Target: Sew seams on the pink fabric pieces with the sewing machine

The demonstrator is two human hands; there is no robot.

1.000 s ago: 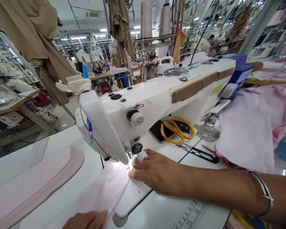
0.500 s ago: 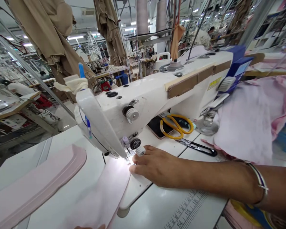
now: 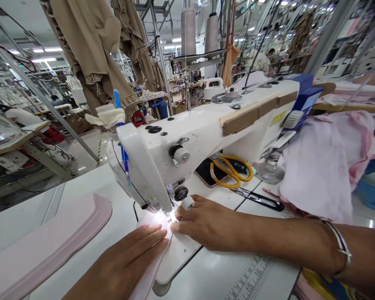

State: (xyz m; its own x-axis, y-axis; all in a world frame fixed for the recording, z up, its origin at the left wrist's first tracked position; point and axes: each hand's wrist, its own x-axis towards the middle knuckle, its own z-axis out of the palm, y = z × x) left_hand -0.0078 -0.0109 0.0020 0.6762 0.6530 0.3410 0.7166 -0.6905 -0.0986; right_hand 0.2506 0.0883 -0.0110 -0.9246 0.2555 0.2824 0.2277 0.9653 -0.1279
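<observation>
A strip-like piece of pale pink fabric (image 3: 150,266) runs under the lit needle area of a white sewing machine (image 3: 203,125). My left hand (image 3: 134,254) lies flat on this piece, fingers stretched toward the presser foot (image 3: 172,216). On the other side of the foot, my right hand (image 3: 203,221) is bent, with thumb and forefinger closed at the fabric's edge. A white knob partly covers its fingers. To the left, a stack of pink curved pieces (image 3: 65,237) rests on the white table.
Yellow-handled scissors (image 3: 231,171) lie over a dark phone (image 3: 206,173), with black thread snips (image 3: 262,198) beside them. Pink fabric (image 3: 321,162) is heaped at the right. A printed ruler scale (image 3: 253,279) marks the front of the table. Thread cones (image 3: 188,33) stand behind.
My left hand has come up from the bottom edge and now lies on the fabric near the presser foot. The right hand stays by the foot. The view has shifted slightly.
</observation>
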